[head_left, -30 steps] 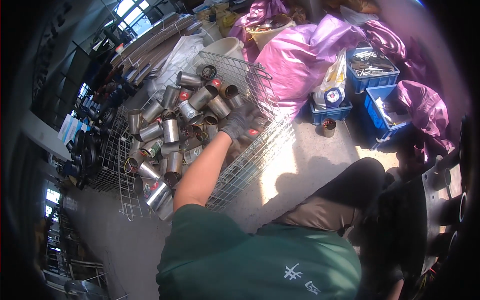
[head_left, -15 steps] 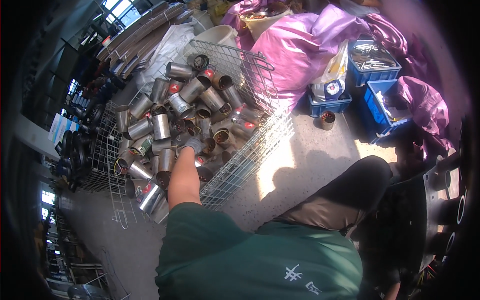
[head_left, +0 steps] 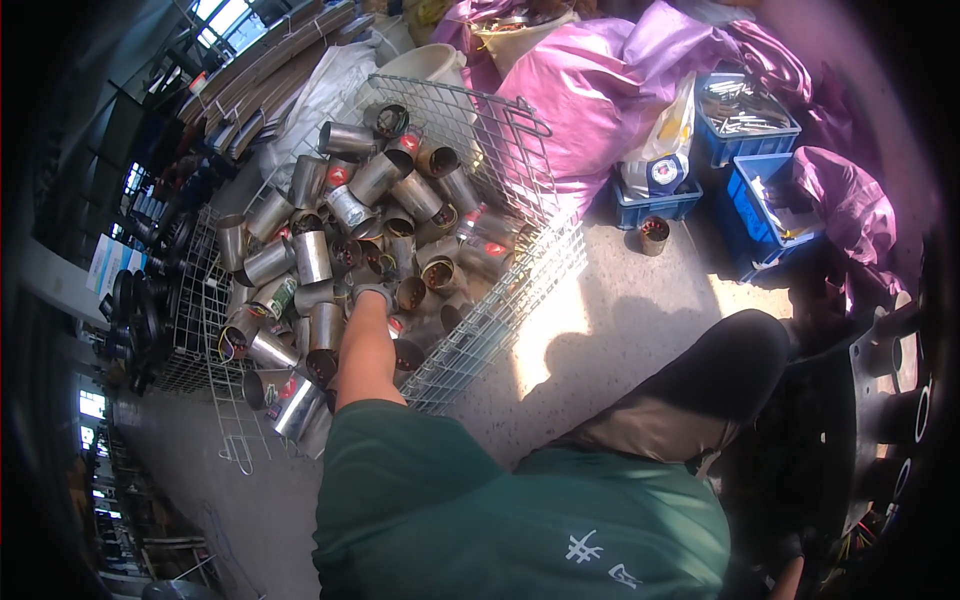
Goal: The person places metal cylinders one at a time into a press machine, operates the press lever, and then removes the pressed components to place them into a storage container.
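Observation:
My left hand (head_left: 372, 291), in a grey glove, reaches down among a heap of metal cylinders (head_left: 313, 256) with copper-coloured windings inside. Its fingers are hidden between the cylinders, so I cannot see whether they grip one. An open-ended cylinder (head_left: 410, 292) lies just right of the hand, and another cylinder (head_left: 327, 325) is to its left. The heap fills a wire mesh basket (head_left: 500, 318). At the lower right edge my right hand (head_left: 788, 548) shows only as a dark shape in shadow near a black machine part; its fingers cannot be made out.
A single cylinder (head_left: 654, 236) stands on the floor right of the basket. Blue crates (head_left: 748, 150) with small parts and a pink cloth (head_left: 575, 110) lie beyond it. Dark round parts (head_left: 128, 300) are stacked at the left. Pipe-like openings (head_left: 921, 416) show at the right.
My left hand has moved slightly left and sunk deeper among the cylinders; less of the glove shows. The basket appears a little further left in view. My right hand stays at the lower right.

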`<state>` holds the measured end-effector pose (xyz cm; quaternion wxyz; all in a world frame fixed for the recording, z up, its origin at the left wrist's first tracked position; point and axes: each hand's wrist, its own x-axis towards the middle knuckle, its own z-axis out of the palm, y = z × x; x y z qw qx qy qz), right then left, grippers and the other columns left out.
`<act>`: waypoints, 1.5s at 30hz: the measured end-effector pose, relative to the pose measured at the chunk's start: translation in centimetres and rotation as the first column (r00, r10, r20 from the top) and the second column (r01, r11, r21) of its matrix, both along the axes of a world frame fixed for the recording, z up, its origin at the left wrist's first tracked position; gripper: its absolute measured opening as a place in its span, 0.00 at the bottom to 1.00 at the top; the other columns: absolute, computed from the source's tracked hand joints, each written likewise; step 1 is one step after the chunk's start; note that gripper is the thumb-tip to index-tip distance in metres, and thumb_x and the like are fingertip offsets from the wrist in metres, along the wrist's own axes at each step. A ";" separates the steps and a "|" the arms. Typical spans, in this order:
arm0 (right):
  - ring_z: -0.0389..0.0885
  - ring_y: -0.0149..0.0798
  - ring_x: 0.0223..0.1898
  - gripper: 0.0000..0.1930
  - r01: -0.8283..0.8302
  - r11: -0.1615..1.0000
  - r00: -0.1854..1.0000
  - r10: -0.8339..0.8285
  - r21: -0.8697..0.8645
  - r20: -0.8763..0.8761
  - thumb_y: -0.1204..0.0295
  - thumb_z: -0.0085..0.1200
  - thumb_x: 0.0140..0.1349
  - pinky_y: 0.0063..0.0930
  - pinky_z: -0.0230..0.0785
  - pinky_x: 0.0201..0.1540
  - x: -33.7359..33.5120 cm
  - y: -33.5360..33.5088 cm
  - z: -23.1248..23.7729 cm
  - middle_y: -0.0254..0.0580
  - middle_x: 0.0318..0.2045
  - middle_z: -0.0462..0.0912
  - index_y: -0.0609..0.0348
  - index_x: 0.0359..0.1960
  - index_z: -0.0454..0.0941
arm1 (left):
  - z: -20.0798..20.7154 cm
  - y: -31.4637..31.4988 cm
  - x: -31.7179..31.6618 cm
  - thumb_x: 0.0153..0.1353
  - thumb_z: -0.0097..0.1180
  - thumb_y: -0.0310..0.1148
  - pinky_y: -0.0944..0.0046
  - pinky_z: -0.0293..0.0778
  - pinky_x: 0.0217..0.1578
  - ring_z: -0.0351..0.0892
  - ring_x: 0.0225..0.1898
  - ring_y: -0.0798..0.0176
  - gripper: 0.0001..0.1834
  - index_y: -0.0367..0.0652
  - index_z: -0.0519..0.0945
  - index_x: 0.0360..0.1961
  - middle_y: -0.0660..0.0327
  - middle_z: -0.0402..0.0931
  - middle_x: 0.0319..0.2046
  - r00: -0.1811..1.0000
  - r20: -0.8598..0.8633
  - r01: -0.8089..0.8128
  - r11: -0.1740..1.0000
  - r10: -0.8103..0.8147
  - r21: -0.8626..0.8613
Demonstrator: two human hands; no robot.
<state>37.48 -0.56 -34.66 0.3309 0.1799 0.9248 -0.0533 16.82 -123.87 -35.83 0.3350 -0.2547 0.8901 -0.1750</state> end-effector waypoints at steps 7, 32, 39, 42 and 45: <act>0.85 0.52 0.50 0.16 -0.024 1.000 1.000 0.024 -0.017 -0.009 0.63 0.58 0.60 0.41 0.76 0.55 0.6 0.1 -1.3 0.50 0.45 0.88 0.57 0.45 0.85 | 2.0 0.2 -0.3 0.69 0.54 0.42 0.48 0.75 0.63 0.77 0.66 0.48 0.24 0.50 0.82 0.64 0.56 0.77 0.66 0.997 0.043 -0.054 0.997 0.056 -0.060; 0.77 0.46 0.63 0.31 -0.105 0.655 0.895 -0.265 -0.748 -0.358 0.76 0.60 0.58 0.38 0.72 0.65 -2.0 -5.9 5.5 0.48 0.59 0.81 0.61 0.66 0.72 | 16.6 15.0 -6.8 0.51 0.71 0.40 0.42 0.79 0.50 0.83 0.46 0.37 0.24 0.43 0.82 0.48 0.42 0.84 0.41 0.492 -0.804 0.627 0.777 -0.334 0.061; 0.71 0.51 0.71 0.58 -0.225 0.737 0.822 -0.208 -0.637 -0.530 0.46 0.71 0.58 0.39 0.62 0.73 -5.6 -19.8 19.2 0.55 0.69 0.73 0.60 0.81 0.49 | 28.4 34.3 -11.3 0.50 0.75 0.34 0.57 0.76 0.32 0.78 0.28 0.54 0.17 0.43 0.78 0.34 0.56 0.75 0.27 -0.202 -0.951 0.926 0.272 -0.233 -0.263; 0.75 0.50 0.67 0.51 -0.268 0.600 0.735 -0.379 -0.754 -0.562 0.44 0.64 0.64 0.39 0.65 0.71 -6.8 -19.1 17.4 0.53 0.64 0.78 0.62 0.79 0.54 | 30.5 45.8 -14.7 0.53 0.72 0.30 0.63 0.75 0.30 0.78 0.27 0.62 0.13 0.42 0.78 0.34 0.60 0.76 0.25 -0.218 -0.975 0.970 0.116 0.035 -0.213; 0.79 0.42 0.62 0.38 -0.240 0.455 0.618 -0.609 -0.857 -0.497 0.53 0.60 0.72 0.35 0.70 0.67 -7.5 -18.7 18.2 0.45 0.60 0.82 0.64 0.75 0.63 | 32.0 59.5 -16.1 0.57 0.69 0.28 0.66 0.74 0.31 0.77 0.28 0.70 0.11 0.41 0.78 0.35 0.65 0.77 0.25 0.424 -0.841 0.906 -0.157 0.335 0.394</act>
